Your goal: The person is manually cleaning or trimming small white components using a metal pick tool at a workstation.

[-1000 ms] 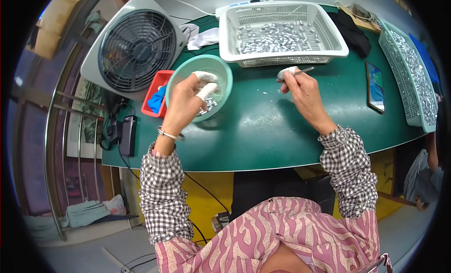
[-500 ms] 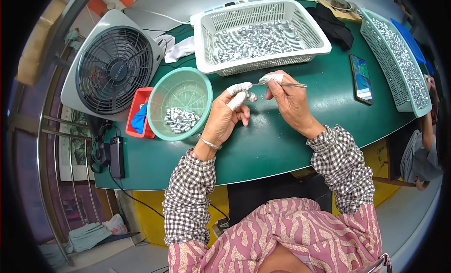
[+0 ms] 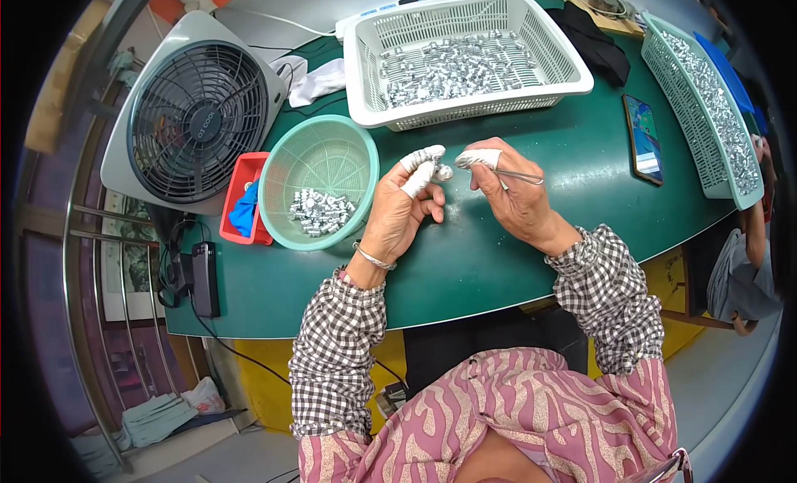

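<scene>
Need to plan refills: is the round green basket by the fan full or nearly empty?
Nearly empty: the round green basket holds only a small heap of metal parts at its bottom, mesh bare elsewhere.

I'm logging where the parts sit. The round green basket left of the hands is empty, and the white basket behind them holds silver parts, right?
Not quite: in the head view the round green basket holds a small heap of silver parts. The white basket does hold silver parts.

This is a small workshop for hand assembly. A green desk (image 3: 498,259) carries plastic baskets full of small metal parts: a white basket (image 3: 465,55) beyond the hands, a round green basket (image 3: 320,180) left of the left hand (image 3: 403,209), and a fan (image 3: 195,109) behind it.
</scene>
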`<state>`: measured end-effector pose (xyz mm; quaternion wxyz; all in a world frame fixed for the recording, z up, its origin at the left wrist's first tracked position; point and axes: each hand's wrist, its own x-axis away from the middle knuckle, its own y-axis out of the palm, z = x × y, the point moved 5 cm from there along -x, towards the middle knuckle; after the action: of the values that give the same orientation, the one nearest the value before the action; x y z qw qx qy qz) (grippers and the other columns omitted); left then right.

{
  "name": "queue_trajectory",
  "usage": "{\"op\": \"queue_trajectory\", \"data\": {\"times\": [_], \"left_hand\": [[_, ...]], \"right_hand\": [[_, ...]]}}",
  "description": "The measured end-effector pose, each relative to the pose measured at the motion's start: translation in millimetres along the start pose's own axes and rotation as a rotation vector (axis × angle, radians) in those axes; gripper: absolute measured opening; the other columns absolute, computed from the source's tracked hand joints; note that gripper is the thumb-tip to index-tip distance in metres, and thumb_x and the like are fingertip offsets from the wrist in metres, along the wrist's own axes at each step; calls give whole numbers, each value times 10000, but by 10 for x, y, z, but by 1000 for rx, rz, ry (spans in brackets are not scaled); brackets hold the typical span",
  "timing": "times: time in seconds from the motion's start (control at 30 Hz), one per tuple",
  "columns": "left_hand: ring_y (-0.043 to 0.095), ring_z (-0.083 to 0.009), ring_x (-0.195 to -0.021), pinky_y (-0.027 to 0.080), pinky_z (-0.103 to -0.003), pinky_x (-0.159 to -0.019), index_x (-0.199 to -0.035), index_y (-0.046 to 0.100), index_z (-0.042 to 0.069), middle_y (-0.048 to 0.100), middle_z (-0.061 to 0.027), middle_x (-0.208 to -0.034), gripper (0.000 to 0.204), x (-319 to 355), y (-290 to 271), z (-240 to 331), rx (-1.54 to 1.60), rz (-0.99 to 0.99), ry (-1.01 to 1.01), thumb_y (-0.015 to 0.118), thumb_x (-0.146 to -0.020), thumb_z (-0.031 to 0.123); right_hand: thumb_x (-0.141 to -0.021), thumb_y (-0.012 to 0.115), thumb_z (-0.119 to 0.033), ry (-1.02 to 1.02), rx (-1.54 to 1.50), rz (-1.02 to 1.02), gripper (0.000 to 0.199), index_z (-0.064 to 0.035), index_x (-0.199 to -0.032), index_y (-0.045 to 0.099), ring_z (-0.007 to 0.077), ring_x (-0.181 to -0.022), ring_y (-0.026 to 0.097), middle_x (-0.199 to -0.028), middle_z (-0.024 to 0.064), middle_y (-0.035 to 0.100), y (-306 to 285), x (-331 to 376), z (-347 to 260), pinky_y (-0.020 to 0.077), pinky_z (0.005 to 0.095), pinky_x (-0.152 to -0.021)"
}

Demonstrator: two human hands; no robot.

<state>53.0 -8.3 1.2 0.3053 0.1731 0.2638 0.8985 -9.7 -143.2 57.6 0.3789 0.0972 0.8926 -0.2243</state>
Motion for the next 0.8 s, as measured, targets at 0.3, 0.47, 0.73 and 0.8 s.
{"op": "queue_trajectory", "data": {"times": [0.3,0.47,0.73,0.8], "left_hand": [[565,-109,-666,518,-225,-503,-1168,496,11,586,-87,-934,289,5,0,-13,-23,-13,-6,507,-893,99],[562,-105,-664,517,-223,-502,-1158,503,9,587,-82,-922,285,12,14,-10,-55,-7,-12,519,-885,91],[554,-99,-653,502,-214,-479,-1119,520,4,591,-68,-889,265,15,-8,10,-125,70,53,549,-864,67],[552,-99,-646,495,-212,-468,-1106,523,1,589,-63,-876,256,24,-19,25,-197,112,83,554,-859,59]], "right_hand": [[-877,498,-14,12,-22,-14,89,45,-913,553,121,-592,539,-888,111,574,33,13,13,440,237,-492],[-875,503,-15,28,-1,-24,85,40,-913,556,121,-595,541,-890,108,576,43,29,46,438,235,-491],[-826,549,13,-58,99,-54,83,38,-902,573,140,-629,570,-895,114,594,63,2,-23,449,247,-501],[-806,555,33,-56,108,-90,104,39,-907,580,150,-645,582,-896,122,597,96,11,-8,461,252,-515]]}}
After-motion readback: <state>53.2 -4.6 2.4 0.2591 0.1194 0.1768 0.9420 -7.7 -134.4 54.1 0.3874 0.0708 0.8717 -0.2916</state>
